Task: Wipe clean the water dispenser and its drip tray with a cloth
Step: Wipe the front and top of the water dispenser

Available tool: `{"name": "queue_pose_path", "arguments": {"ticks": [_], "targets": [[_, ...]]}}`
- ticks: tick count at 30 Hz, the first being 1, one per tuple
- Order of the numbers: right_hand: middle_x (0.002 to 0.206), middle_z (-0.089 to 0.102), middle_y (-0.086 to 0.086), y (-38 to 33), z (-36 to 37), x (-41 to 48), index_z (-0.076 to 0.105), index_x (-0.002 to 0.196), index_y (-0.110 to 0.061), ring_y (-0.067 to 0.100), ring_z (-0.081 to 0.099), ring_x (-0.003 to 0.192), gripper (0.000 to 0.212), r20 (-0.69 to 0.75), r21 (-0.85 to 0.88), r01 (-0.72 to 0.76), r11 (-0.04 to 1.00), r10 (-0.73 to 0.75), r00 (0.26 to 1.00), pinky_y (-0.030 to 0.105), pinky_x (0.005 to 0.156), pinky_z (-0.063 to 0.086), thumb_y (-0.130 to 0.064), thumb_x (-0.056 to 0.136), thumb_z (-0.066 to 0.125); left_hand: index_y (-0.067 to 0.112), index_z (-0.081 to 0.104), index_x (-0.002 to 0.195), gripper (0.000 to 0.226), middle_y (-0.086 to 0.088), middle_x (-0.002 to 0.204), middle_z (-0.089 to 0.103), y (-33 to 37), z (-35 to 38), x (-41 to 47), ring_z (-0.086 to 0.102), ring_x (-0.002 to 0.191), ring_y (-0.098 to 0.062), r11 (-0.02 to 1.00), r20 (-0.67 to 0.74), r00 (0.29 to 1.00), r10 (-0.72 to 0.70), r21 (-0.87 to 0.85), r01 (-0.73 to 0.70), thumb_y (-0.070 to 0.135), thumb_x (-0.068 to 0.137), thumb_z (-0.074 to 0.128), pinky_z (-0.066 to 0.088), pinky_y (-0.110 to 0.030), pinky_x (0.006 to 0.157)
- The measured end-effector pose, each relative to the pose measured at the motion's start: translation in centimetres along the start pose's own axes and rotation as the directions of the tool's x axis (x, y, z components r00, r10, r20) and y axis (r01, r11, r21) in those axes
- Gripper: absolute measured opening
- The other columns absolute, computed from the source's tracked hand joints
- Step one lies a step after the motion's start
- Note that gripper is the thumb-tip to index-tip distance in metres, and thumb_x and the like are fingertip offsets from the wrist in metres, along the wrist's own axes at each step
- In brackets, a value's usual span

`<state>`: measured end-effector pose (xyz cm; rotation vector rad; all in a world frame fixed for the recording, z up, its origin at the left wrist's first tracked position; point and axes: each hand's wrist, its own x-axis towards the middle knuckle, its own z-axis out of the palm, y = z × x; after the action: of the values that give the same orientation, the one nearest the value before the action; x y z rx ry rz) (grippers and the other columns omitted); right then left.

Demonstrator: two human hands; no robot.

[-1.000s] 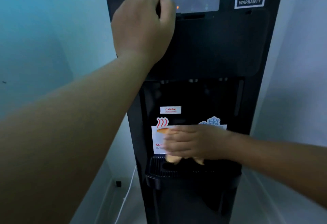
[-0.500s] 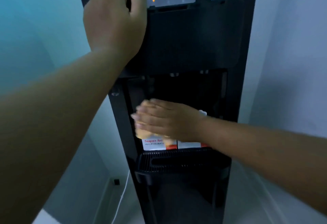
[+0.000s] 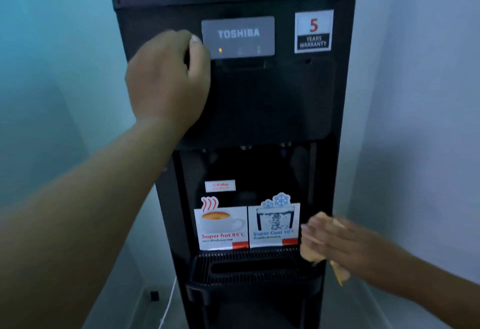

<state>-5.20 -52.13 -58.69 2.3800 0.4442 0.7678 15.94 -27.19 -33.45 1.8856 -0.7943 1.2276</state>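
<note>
One black dispenser point(image 3: 259, 110), mid-wipe at its alcove point(image 3: 246, 167).
The tall cabinet is smooth, glossy plastic; its ribbed, slotted tray point(image 3: 233, 258) juts out below two paper stickers point(image 3: 223, 227). The left grip point(image 3: 168, 82) is clenched against the upper front beside the grey panel point(image 3: 237, 36), with nothing seen in it. The blurred right grip point(image 3: 337, 245), fingers flat, presses a soft yellow cloth point(image 3: 313, 256) on the alcove's right edge, just above the tray. The likely next move is to drag the cloth across the tray's ribs, pressing into the slots.

One dispenser point(image 3: 272, 100). One tray point(image 3: 246, 257). One cloth point(image 3: 339, 275). Two hands: left hand point(image 3: 166, 79), right hand point(image 3: 342, 245). Four stickers: warranty point(image 3: 313, 31), warning point(image 3: 220, 186), hot point(image 3: 222, 225), cool point(image 3: 274, 225). One grey panel point(image 3: 237, 36). One cord point(image 3: 168, 300).
</note>
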Motion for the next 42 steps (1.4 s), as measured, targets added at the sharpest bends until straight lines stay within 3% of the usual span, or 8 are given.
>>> {"name": "queue_pose_path", "arguments": {"ticks": [5, 8, 14, 18, 25, 30, 35, 42], "targets": [[0.132, 0.051, 0.019, 3.7, -10.5, 6.6, 0.039, 0.145, -0.021, 0.038, 0.054, 0.119, 0.043, -0.355, 0.426, -0.353, 0.833, 0.513, 0.781, 0.04, 0.103, 0.041, -0.022, 0.102, 0.039, 0.009, 0.07, 0.074, 0.042, 0.004, 0.07, 0.06, 0.5, -1.1, -0.7, 0.052, 0.072, -0.016, 0.965, -0.017, 0.999, -0.052, -0.258, 0.046, 0.025, 0.095, 0.037, 0.031, -0.034, 0.062], [0.143, 0.045, 0.023, 5.5, -13.9, 15.1, 0.039, 0.143, -0.006, 0.038, 0.041, 0.134, 0.046, -0.485, 0.358, -0.49, 0.795, 0.607, 0.63, 0.046, 0.114, 0.031, -0.017, 0.098, 0.044, 0.014, 0.073, 0.071, 0.044, 0.009, 0.065, 0.061, 0.4, -1.4, -1.0, 0.052, 0.071, -0.01, 0.895, 0.021, 0.99, -0.139, -0.425, 0.135, 0.022, 0.093, 0.036, 0.034, -0.03, 0.064], [0.154, 0.037, 0.011, 3.5, -12.2, 24.2, 0.041, 0.148, -0.014, 0.031, 0.033, 0.143, 0.049, -0.417, -0.106, -0.342, 0.934, 0.27, 0.868, 0.049, 0.116, 0.029, -0.029, 0.101, 0.039, 0.017, 0.073, 0.07, 0.05, 0.007, 0.068, 0.068, -1.1, -1.4, -0.3, 0.061, 0.075, -0.013, 0.648, 0.253, 0.948, -0.192, -0.694, 0.316, 0.023, 0.097, 0.031, 0.046, -0.033, 0.07], [0.154, 0.036, 0.009, 7.6, -11.6, 17.7, 0.041, 0.147, -0.018, 0.031, 0.033, 0.143, 0.049, -0.302, -0.279, -0.065, 0.958, -0.023, 0.953, 0.05, 0.115, 0.031, -0.027, 0.099, 0.047, 0.016, 0.075, 0.08, 0.054, 0.004, 0.08, 0.07, -2.1, -1.4, -0.5, 0.062, 0.085, -0.007, 0.678, 0.286, 0.948, -0.14, -0.67, 0.303, 0.029, 0.101, 0.027, 0.041, -0.014, 0.078], [0.142, 0.052, 0.013, 4.2, -12.1, 22.2, 0.049, 0.141, -0.018, 0.037, 0.047, 0.131, 0.05, -0.538, -0.022, -0.522, 0.853, 0.43, 0.725, 0.052, 0.111, 0.033, -0.028, 0.092, 0.053, 0.013, 0.074, 0.081, 0.053, 0.0, 0.086, 0.073, -1.7, -2.2, -0.5, 0.065, 0.09, -0.013, 0.612, 0.334, 0.926, -0.176, -0.699, 0.369, 0.031, 0.101, 0.029, 0.047, -0.03, 0.084], [0.15, 0.044, 0.007, 2.0, -12.0, 23.6, 0.044, 0.146, -0.022, 0.034, 0.039, 0.139, 0.055, -0.427, -0.075, -0.414, 0.907, 0.346, 0.835, 0.053, 0.114, 0.03, -0.033, 0.092, 0.051, 0.006, 0.075, 0.086, 0.056, -0.005, 0.091, 0.076, -1.5, -2.8, 0.2, 0.069, 0.092, -0.013, 0.497, 0.417, 0.871, -0.259, -0.716, 0.49, 0.029, 0.107, 0.028, 0.048, -0.025, 0.087], [0.133, 0.057, 0.005, 3.4, -14.7, 23.2, 0.056, 0.134, -0.023, 0.028, 0.053, 0.12, 0.049, -0.39, 0.033, -0.313, 0.949, 0.301, 0.87, 0.042, 0.104, 0.038, -0.045, 0.091, 0.051, 0.013, 0.075, 0.091, 0.047, 0.002, 0.095, 0.076, -1.3, -3.2, -0.5, 0.067, 0.096, -0.01, 0.586, 0.39, 0.883, -0.261, -0.663, 0.466, 0.03, 0.104, 0.033, 0.048, -0.027, 0.09], [0.102, 0.064, 0.005, 3.1, -17.0, 22.8, 0.052, 0.11, -0.013, 0.027, 0.059, 0.087, 0.031, -0.44, 0.23, -0.404, 0.885, 0.465, 0.768, 0.038, 0.082, 0.046, -0.037, 0.091, 0.05, 0.018, 0.072, 0.091, 0.043, 0.009, 0.094, 0.07, -0.1, -5.1, -1.9, 0.062, 0.094, 0.0, 0.693, 0.358, 0.907, -0.224, -0.595, 0.406, 0.031, 0.103, 0.033, 0.046, -0.016, 0.084]]}}
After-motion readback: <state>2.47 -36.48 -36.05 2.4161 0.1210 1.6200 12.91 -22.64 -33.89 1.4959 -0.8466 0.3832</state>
